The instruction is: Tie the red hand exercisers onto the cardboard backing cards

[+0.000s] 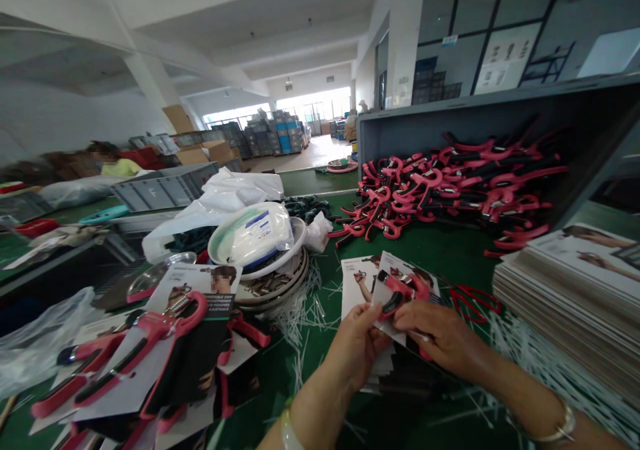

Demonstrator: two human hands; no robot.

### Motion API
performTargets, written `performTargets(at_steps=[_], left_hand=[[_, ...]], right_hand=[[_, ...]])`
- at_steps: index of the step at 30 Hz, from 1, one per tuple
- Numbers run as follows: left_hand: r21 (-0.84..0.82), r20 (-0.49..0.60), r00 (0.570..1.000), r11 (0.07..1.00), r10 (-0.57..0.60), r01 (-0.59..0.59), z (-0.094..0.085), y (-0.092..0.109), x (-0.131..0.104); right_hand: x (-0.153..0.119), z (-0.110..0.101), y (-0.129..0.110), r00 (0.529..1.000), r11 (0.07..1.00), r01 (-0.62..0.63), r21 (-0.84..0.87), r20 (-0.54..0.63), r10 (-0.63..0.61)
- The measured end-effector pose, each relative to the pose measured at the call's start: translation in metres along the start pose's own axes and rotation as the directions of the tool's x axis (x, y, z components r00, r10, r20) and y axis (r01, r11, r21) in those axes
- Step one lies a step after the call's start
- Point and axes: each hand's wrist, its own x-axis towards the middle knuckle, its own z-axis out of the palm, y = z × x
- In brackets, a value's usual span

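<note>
My left hand (pixel 357 343) is closed on the left edge of a printed card (pixel 385 267) and the red and black hand grip (pixel 400 290) lying on it. From the right, my right hand (pixel 440 337) pinches at the grip's lower part, its fingertips partly hidden. Beneath them is a stack of similar cards (pixel 350 277). At the left, several red and black grips lie on cards in a pile (pixel 160 323).
A tipped grey crate (pixel 400 130) spills many grips at the back right. A tall card stack (pixel 565 317) stands at the right, with white ties (pixel 545 377) beside it. Bowls (pixel 300 237) with a white packet and metal parts sit left of centre. Another person (pixel 120 163) is at the far left.
</note>
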Motion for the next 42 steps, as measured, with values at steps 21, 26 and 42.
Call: performTargets(at_steps=[21,26,42], left_hand=[[-0.166,-0.298,0.904,0.916,0.307,-0.365,-0.028,-0.009,-0.039],[-0.018,-0.239,0.88,0.904,0.411,-0.427,-0.032,-0.009,-0.023],[0.268,0.054,0.929,0.891,0.367,-0.368,-0.043,-0.002,-0.003]], right_hand=[[0.01,0.049,-0.039,0.998,0.906,-0.05,-0.421,0.0,0.055],[0.006,0.05,-0.03,0.998,0.922,-0.037,-0.386,-0.052,0.018],[-0.009,0.054,-0.017,0.956,0.941,-0.141,-0.308,-0.29,0.049]])
